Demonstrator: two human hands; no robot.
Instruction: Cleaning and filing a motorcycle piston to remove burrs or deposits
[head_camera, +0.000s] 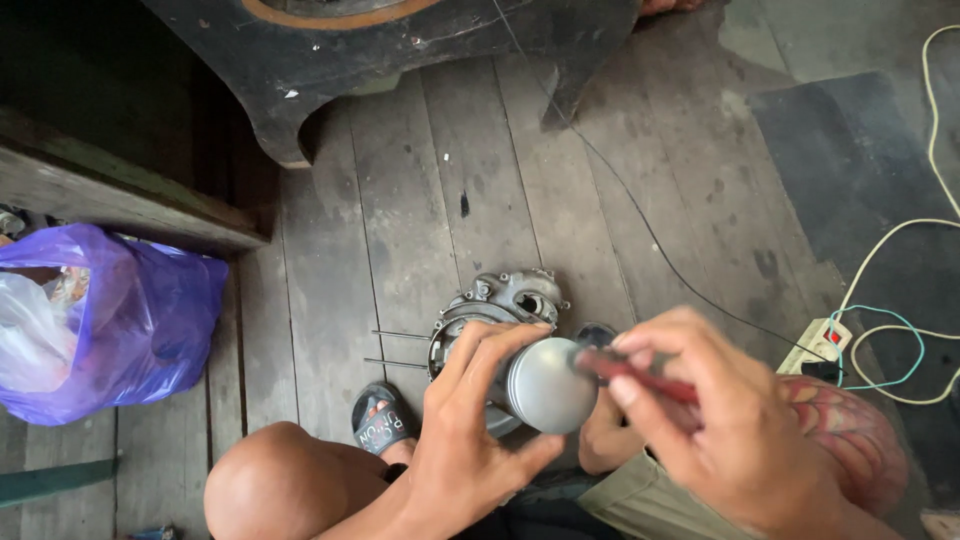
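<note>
Worn grey floorboards (420, 200) run away from the person, stained and gapped, with a darker mat or slab at the far right; far to the left of the left hand slumps a purple plastic bag (130, 320) with a clear bag inside it, its contents too crumpled to make out; beyond that bag a dark wooden beam (120, 200) crosses the corner, and a black wooden furniture base (380, 50) is cut off by the upper edge. Just below and left of the left hand shows a bare knee, and beside it a black sandal (380, 425) on a foot. The left hand (470, 440) is closed around a smooth grey metal cylinder (545, 385), fingers curled over its top and thumb beneath; directly beyond that hand a grey engine casing (500, 305) sits on the boards, partly hidden by the fingers, with two thin rods sticking out to its left. The right hand (730, 420) pinches a red-handled tool (630, 372) whose tip meets the cylinder; the tip itself is blurred. Right of that hand lie a white power strip (815, 345) and pale and green cables (900, 300), cut off at the edge.
</note>
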